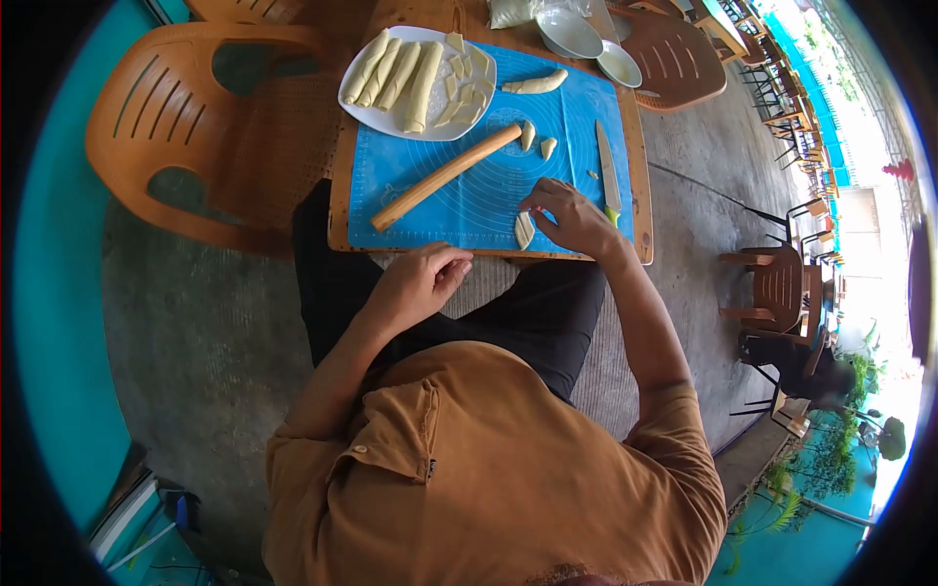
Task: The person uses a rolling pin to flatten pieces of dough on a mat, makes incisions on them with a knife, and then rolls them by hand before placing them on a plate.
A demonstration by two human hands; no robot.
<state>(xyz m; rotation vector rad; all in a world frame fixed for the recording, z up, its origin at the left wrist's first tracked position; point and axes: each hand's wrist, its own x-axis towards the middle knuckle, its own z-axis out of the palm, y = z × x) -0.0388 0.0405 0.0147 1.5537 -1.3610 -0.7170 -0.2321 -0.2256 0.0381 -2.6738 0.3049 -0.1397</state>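
Observation:
My right hand reaches over the front right of the blue mat, its thumb and fingers pinched at the upper end of a small flat piece of dough. At the table's front edge rests my left hand, loosely curled with nothing visible in it. A wooden rolling pin lies slantwise across the mat. Beyond its far end are two small dough pieces, one of them a pale lump. A knife with a green handle lies to the right. Farther back is a longer strip of dough.
A white plate with several dough rolls and cut pieces overlaps the mat's back left. Two bowls, the larger a pale one, stand at the back right near a plastic bag. Chairs flank the wooden table, including an orange-brown chair.

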